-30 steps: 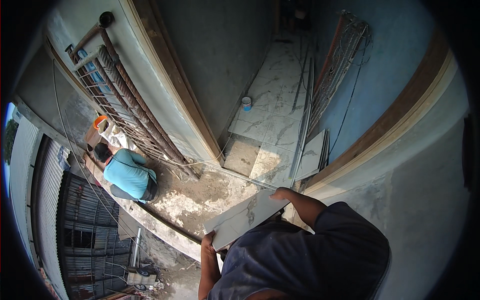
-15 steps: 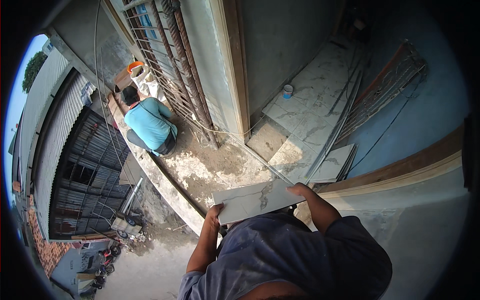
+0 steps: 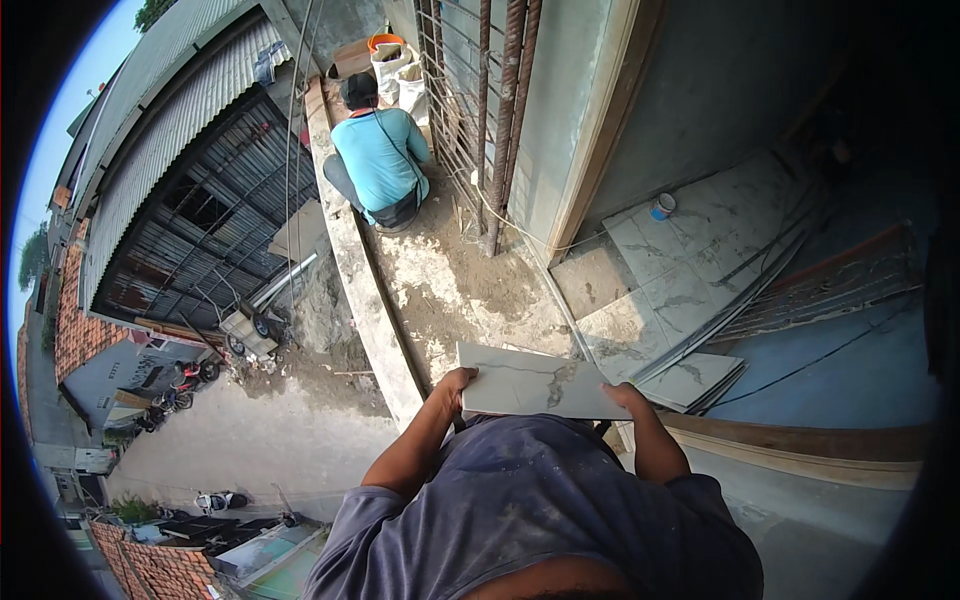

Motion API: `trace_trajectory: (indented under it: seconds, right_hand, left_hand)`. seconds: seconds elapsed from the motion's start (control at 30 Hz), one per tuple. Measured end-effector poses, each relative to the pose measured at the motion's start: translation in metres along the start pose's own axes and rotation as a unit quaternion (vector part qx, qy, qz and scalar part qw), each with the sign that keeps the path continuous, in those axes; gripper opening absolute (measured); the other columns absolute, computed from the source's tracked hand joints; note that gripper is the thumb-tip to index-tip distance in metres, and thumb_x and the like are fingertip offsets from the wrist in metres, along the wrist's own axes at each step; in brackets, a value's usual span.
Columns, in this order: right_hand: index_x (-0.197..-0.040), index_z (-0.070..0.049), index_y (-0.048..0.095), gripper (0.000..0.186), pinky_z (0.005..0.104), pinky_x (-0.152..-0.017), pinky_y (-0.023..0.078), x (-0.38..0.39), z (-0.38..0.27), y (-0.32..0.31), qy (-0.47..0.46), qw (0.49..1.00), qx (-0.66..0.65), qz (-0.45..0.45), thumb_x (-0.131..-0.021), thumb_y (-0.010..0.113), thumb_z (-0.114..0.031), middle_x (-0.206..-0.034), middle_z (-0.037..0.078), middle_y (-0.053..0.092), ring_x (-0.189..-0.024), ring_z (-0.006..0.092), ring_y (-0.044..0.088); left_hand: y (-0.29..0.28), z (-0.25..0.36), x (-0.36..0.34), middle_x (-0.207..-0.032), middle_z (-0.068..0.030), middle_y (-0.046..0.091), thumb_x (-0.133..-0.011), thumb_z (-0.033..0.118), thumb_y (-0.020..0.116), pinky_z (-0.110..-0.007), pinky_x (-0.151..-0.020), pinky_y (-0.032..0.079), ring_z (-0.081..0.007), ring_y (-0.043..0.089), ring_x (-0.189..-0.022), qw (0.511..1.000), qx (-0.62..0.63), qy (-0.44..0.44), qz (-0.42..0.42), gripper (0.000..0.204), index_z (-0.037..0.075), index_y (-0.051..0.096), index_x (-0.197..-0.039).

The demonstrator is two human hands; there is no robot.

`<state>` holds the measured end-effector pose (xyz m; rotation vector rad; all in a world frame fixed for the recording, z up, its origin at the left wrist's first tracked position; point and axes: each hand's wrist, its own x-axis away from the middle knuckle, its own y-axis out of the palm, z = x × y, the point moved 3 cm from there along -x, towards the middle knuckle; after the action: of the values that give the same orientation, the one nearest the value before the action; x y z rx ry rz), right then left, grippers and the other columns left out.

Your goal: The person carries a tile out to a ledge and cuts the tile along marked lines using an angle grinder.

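Observation:
A long white floor tile (image 3: 535,382) with grey marble veins lies across in front of my body, held at both ends. The fingers of my left hand (image 3: 458,382) are wrapped round its left end. At the right end, my right hand (image 3: 624,395) grips the edge. Most of my fingers are hidden beneath the tile. Ahead of it is a rough, cement-stained ledge floor (image 3: 480,290).
A person in a light blue shirt (image 3: 378,160) crouches ahead, beside sacks (image 3: 400,72) and steel bars (image 3: 512,100). A low curb (image 3: 355,260) edges the drop to the street. Right, tiled flooring (image 3: 680,250) holds a small can (image 3: 663,206); stacked tiles (image 3: 690,380) lie nearer.
My view has swung left, so the surroundings shift right and more of the street shows. The tile is still in both hands, its slant reversed in view. The person ahead stays crouched.

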<state>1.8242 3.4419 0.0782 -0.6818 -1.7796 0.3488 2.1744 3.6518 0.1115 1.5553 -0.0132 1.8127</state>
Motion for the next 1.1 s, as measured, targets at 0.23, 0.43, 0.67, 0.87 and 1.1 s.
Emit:
trace_trajectory:
  seconds: [0.23, 0.43, 0.67, 0.87, 1.1]
  right_hand:
    - [-0.107, 0.012, 0.06, 0.078, 0.0406, -0.087, 0.046, -0.02, 0.013, 0.008, -0.002, 0.999, 0.038, -0.02, -0.079, 0.056, -0.061, -0.109, 0.03, 0.061, -0.101, 0.0376, 0.061]
    - [-0.108, 0.013, 0.059, 0.08, 0.0413, -0.089, 0.045, -0.009, 0.009, 0.006, 0.007, 0.996, 0.082, -0.042, -0.078, 0.056, -0.061, -0.111, 0.032, 0.059, -0.106, 0.0391, 0.058]
    - [-0.111, 0.012, 0.057, 0.078, 0.0423, -0.094, 0.042, 0.01, -0.002, 0.006, 0.015, 0.994, 0.09, -0.061, -0.079, 0.056, -0.059, -0.117, 0.033, 0.055, -0.113, 0.0409, 0.054]
    - [-0.113, 0.012, 0.057, 0.082, 0.0426, -0.094, 0.042, 0.004, 0.008, 0.009, 0.007, 0.993, 0.104, -0.052, -0.08, 0.053, -0.063, -0.118, 0.032, 0.056, -0.112, 0.0404, 0.055]
    - [-0.111, 0.011, 0.058, 0.078, 0.0424, -0.095, 0.042, 0.005, 0.01, 0.01, 0.008, 0.993, 0.105, -0.06, -0.08, 0.053, -0.06, -0.117, 0.033, 0.055, -0.114, 0.0416, 0.053]
  left_hand:
    - [-0.002, -0.008, 0.003, -0.111, -0.028, 0.054, -0.097, 0.014, 0.034, -0.054, -0.078, 0.055, -0.0399, 0.062, -0.094, 1.0, 0.015, -0.01, 0.011, 0.038, -0.013, 0.035, -0.124]
    - [0.011, -0.011, 0.025, -0.107, -0.026, 0.058, -0.097, 0.017, 0.036, -0.05, -0.077, 0.055, -0.0352, 0.065, -0.089, 0.998, 0.014, -0.03, 0.047, 0.037, -0.012, 0.04, -0.121]
    - [-0.007, -0.022, 0.01, -0.113, -0.0273, 0.055, -0.098, 0.019, 0.035, -0.053, -0.081, 0.053, -0.0382, 0.062, -0.097, 0.999, 0.01, -0.028, 0.043, 0.038, -0.011, 0.039, -0.122]
    - [-0.001, -0.024, 0.014, -0.114, -0.0278, 0.055, -0.098, 0.019, 0.035, -0.054, -0.082, 0.052, -0.0386, 0.061, -0.098, 0.998, 0.029, -0.038, 0.05, 0.039, -0.011, 0.038, -0.123]
    - [-0.001, -0.024, 0.013, -0.119, -0.0271, 0.051, -0.1, 0.02, 0.026, -0.06, -0.078, 0.052, -0.04, 0.062, -0.097, 0.998, 0.005, -0.045, 0.033, 0.042, -0.011, 0.034, -0.128]
